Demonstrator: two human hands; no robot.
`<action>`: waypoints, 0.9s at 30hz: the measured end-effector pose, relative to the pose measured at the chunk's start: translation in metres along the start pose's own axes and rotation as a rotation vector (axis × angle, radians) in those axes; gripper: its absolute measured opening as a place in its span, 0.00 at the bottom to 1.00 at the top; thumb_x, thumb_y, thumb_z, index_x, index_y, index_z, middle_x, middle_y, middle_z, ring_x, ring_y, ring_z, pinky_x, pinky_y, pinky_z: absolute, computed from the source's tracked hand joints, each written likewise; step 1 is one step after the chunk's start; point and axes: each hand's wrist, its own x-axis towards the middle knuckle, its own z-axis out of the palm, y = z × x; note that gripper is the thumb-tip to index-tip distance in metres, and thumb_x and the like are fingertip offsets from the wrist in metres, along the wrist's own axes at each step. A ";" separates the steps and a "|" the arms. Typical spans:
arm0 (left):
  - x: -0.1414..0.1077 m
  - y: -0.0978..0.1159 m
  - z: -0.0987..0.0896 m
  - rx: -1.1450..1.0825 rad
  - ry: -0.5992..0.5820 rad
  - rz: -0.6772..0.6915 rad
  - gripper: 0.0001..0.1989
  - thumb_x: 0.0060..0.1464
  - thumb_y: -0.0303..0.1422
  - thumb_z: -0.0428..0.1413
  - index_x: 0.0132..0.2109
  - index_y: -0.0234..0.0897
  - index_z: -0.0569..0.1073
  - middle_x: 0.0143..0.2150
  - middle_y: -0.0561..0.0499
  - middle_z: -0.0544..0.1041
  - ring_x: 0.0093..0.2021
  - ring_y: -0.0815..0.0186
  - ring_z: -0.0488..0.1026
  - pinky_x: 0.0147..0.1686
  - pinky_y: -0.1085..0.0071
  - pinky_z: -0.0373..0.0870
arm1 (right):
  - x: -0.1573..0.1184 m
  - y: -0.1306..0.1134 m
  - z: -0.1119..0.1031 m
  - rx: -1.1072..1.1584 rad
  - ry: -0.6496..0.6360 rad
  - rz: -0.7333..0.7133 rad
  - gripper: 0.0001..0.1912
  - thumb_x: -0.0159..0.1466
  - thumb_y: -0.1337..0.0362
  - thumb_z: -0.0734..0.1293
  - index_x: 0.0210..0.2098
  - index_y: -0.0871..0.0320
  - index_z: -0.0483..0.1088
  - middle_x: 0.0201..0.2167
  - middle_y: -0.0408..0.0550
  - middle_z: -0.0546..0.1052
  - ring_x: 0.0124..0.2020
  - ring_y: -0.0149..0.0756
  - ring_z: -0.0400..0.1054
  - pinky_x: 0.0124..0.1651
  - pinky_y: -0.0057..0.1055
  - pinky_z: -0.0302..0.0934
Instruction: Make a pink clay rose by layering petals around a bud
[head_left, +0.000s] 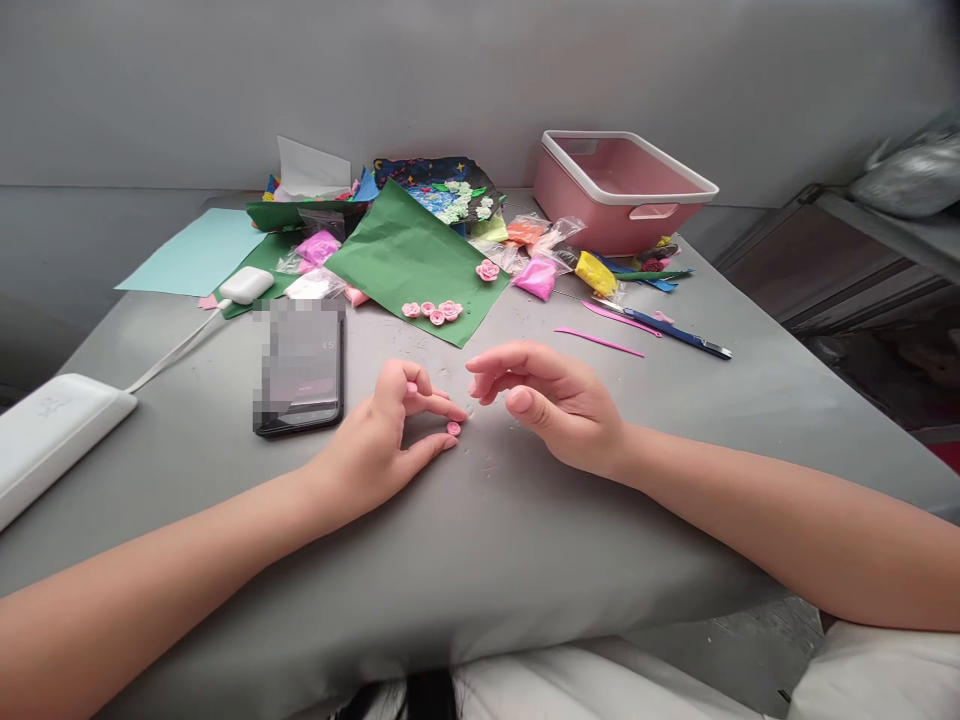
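Across the grey, cloth-like counter (480,560), at its far side, stands the largest container, an open pink plastic bin with a white rim (559,177); it shows its pink inner wall, while its floor is mostly hidden from me. Next in size, a dark green paper sheet (397,250) lies left of the bin. My right hand (562,405) hovers over the middle of the counter, thumb and fingers apart, with nothing visible between them. My left hand (390,420) rests opposite, near a black smartphone (307,380). Smaller containers lie beyond: a clear plastic bag of magenta clay-like material (535,279) and, to its right, a clear plastic bag of yellow material (596,274). Pink layered rosettes (450,310) sit on the green sheet, four grouped at its near edge and one set apart. Smallest, a pink round rosette (454,429) lies between my left thumb and an extended finger; whether these clamp it, I cannot tell. I judge the step in hand to be handling this small piece, and the next move to call for a light, precise pinch that spares its folds.
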 end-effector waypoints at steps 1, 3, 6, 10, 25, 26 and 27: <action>0.000 0.000 -0.001 -0.006 -0.009 -0.015 0.19 0.59 0.32 0.58 0.43 0.46 0.51 0.45 0.49 0.84 0.53 0.58 0.78 0.57 0.48 0.68 | 0.000 0.000 0.000 -0.002 0.003 0.000 0.15 0.69 0.55 0.65 0.48 0.59 0.73 0.36 0.48 0.78 0.39 0.29 0.74 0.44 0.27 0.73; 0.000 0.001 -0.002 -0.027 -0.029 -0.022 0.20 0.58 0.32 0.59 0.44 0.46 0.51 0.48 0.47 0.83 0.54 0.58 0.76 0.59 0.47 0.65 | 0.000 0.000 0.000 -0.010 0.008 0.000 0.15 0.70 0.54 0.65 0.48 0.59 0.73 0.36 0.48 0.78 0.39 0.29 0.74 0.44 0.27 0.73; -0.001 0.002 -0.002 -0.100 -0.008 0.005 0.21 0.57 0.36 0.61 0.45 0.46 0.53 0.57 0.43 0.76 0.58 0.57 0.72 0.61 0.47 0.62 | 0.000 -0.001 0.000 -0.044 0.015 0.006 0.15 0.70 0.55 0.64 0.48 0.59 0.73 0.37 0.49 0.78 0.40 0.30 0.75 0.44 0.28 0.73; -0.001 0.006 -0.005 -0.217 0.115 0.022 0.10 0.69 0.43 0.44 0.45 0.43 0.62 0.52 0.44 0.72 0.55 0.59 0.69 0.56 0.54 0.66 | 0.001 0.000 0.000 -0.196 0.029 -0.041 0.08 0.69 0.61 0.66 0.45 0.58 0.73 0.37 0.49 0.79 0.38 0.30 0.75 0.42 0.28 0.72; 0.003 0.023 -0.005 -0.729 0.021 -0.179 0.13 0.53 0.34 0.66 0.44 0.39 0.73 0.38 0.50 0.81 0.40 0.63 0.80 0.40 0.68 0.79 | -0.005 -0.004 0.006 -0.620 0.003 -0.445 0.09 0.65 0.68 0.70 0.45 0.57 0.74 0.35 0.49 0.74 0.36 0.32 0.72 0.39 0.29 0.73; 0.003 0.023 -0.006 -0.738 0.007 -0.180 0.13 0.53 0.33 0.66 0.45 0.40 0.72 0.37 0.50 0.82 0.40 0.63 0.81 0.40 0.68 0.79 | -0.005 -0.004 0.006 -0.620 0.008 -0.450 0.09 0.65 0.68 0.71 0.45 0.58 0.74 0.35 0.49 0.74 0.36 0.32 0.72 0.39 0.29 0.72; 0.003 0.023 -0.006 -0.746 -0.003 -0.180 0.14 0.53 0.33 0.66 0.45 0.40 0.72 0.37 0.50 0.83 0.40 0.62 0.82 0.41 0.67 0.80 | -0.005 -0.004 0.006 -0.623 0.008 -0.454 0.08 0.65 0.68 0.71 0.45 0.58 0.75 0.35 0.49 0.74 0.36 0.32 0.72 0.38 0.29 0.72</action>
